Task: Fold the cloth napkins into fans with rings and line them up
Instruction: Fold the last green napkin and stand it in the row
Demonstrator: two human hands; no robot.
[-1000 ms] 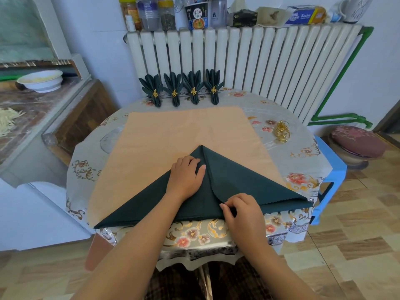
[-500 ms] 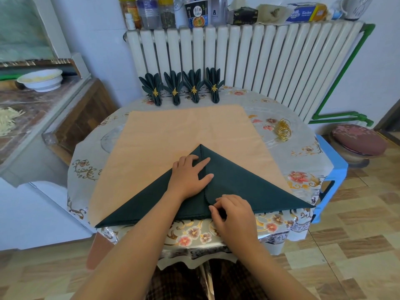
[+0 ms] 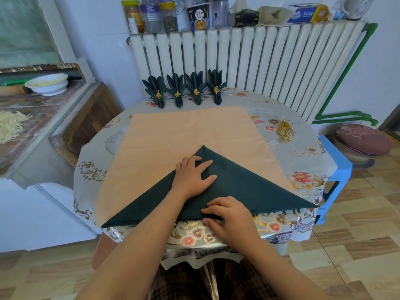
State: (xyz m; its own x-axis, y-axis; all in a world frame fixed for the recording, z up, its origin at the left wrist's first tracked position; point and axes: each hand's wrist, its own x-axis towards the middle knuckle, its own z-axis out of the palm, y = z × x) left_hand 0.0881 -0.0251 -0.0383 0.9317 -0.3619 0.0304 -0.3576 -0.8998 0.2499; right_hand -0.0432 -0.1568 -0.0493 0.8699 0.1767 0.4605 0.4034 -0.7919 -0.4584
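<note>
Dark green napkin (image 3: 249, 187) folded into triangle at 6 o'clock on peach mat (image 3: 184, 135), apex toward 12
Left hand (image 3: 193, 175) flat on napkin centre, fingers spread
Right hand (image 3: 227, 215) at napkin's near edge, fingers curled, pinching fold
Four finished napkin fans (image 3: 184, 88) lined up at 12 o'clock
Gold rings (image 3: 286, 130) at 2 o'clock, well apart from napkin

Two bare forearms, no sleeves, watch or rings visible. Left hand (image 3: 193, 175) and right hand (image 3: 230, 215) are ungloved. Dark plaid trousers (image 3: 184, 280) cover the lap.
</note>
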